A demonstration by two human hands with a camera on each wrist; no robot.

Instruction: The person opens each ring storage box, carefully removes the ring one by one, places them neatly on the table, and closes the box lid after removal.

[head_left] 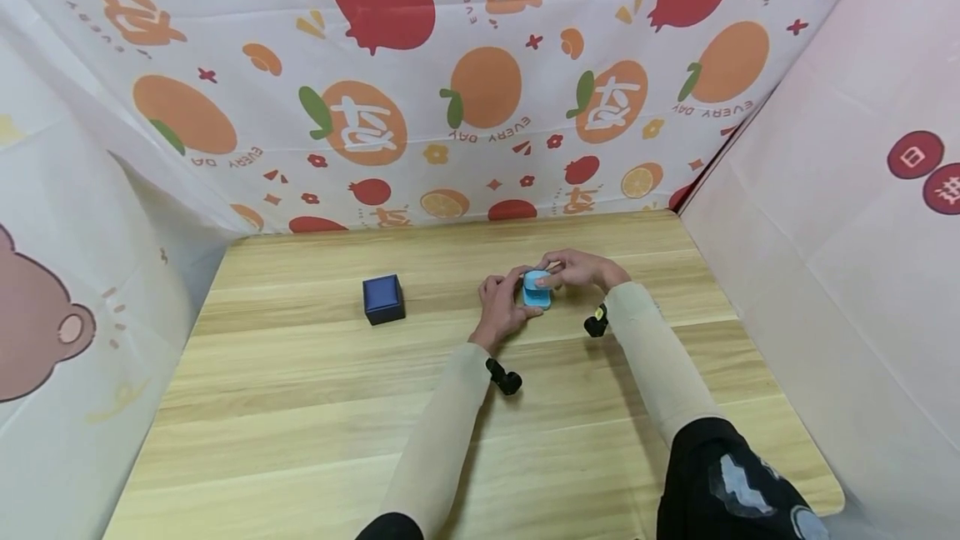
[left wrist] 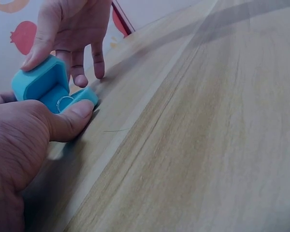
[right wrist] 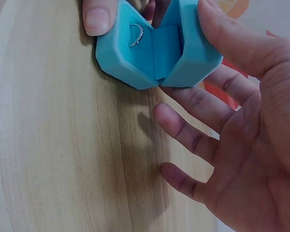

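A turquoise ring box (head_left: 537, 298) stands on the wooden table with its lid (right wrist: 195, 53) raised. Inside the base, a thin silver ring (right wrist: 141, 33) sits upright in the slot. My left hand (head_left: 500, 309) grips the base, its thumb (left wrist: 77, 116) on the front edge. From the other side my right hand (head_left: 579, 267) pinches the lid between thumb and index finger, while its lower fingers extend loosely away from the box. The left fingers behind the box are mostly hidden.
A dark blue square box (head_left: 383, 298), closed, lies to the left on the table (head_left: 300, 423). A fruit-print curtain (head_left: 420, 107) hangs along the back edge, and pale sheets hang on both sides.
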